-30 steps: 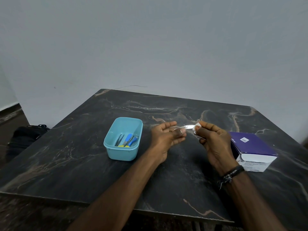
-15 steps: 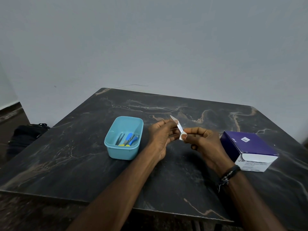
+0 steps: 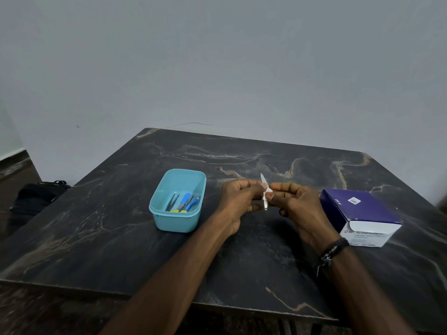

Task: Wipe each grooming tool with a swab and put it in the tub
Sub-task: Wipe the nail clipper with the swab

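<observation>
Above the desk [image 3: 242, 262], right of the teal tub [image 3: 177, 221], the left hand [image 3: 238, 201] pinches a thin, stiff, likely slippery metal nail file [image 3: 264, 189] mid-length while the right hand [image 3: 297, 204] clamps a soft swab [image 3: 268, 189] on it.

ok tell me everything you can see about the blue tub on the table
The tub is a small light-blue rectangular container with rounded corners and a thin rim, plastic by the look of it, with no lid on it. It stands upright on the dark marbled table, to the left of the left hand, apart from both hands. Inside lie several grooming tools: slim metal ones and others with blue and yellow handles, gathered toward its near end. Nothing else touches it.
</observation>
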Motion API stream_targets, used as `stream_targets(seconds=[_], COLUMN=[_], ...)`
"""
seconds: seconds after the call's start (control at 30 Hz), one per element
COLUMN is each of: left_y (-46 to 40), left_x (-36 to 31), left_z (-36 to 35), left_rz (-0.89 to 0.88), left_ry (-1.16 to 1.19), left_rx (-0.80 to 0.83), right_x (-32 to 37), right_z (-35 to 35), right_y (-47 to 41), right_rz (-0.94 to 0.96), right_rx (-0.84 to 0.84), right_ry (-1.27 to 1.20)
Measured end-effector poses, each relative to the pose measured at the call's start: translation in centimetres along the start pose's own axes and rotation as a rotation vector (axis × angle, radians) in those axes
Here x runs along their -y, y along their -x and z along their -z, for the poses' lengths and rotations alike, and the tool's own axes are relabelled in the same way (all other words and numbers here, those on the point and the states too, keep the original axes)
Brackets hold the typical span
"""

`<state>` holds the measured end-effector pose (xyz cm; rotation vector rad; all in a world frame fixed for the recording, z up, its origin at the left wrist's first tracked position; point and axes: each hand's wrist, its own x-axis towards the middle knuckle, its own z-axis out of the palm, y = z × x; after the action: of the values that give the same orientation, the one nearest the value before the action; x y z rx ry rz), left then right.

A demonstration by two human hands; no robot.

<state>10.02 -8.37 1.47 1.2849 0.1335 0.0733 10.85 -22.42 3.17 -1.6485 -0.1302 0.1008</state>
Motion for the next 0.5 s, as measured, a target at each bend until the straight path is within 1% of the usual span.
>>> stream_targets(seconds=[0.13, 0.2, 0.37, 0.5], left_y=[-0.11, -0.13, 0.06, 0.15], left_x=[0.00, -0.03, 0.03, -0.01], left_z=[0.04, 0.05, -0.06, -0.10], left_rz=[-0.026, -0.024, -0.019, -0.022], left_ry=[0.015, 0.018, -0.017, -0.020], left_rx=[-0.043, -0.044, 0.021, 0.023], right_x=[0.22, 0.20, -0.05, -0.07], right_z=[-0.33, -0.37, 0.04, 0.00], right_y=[0.28, 0.23, -0.10, -0.20], right_rz=[-0.015, -0.018, 0.013, 0.008], right_rx=[0.097, 0.082, -0.021, -0.010], right_ry=[0.029, 0.029, -0.051, -0.059])
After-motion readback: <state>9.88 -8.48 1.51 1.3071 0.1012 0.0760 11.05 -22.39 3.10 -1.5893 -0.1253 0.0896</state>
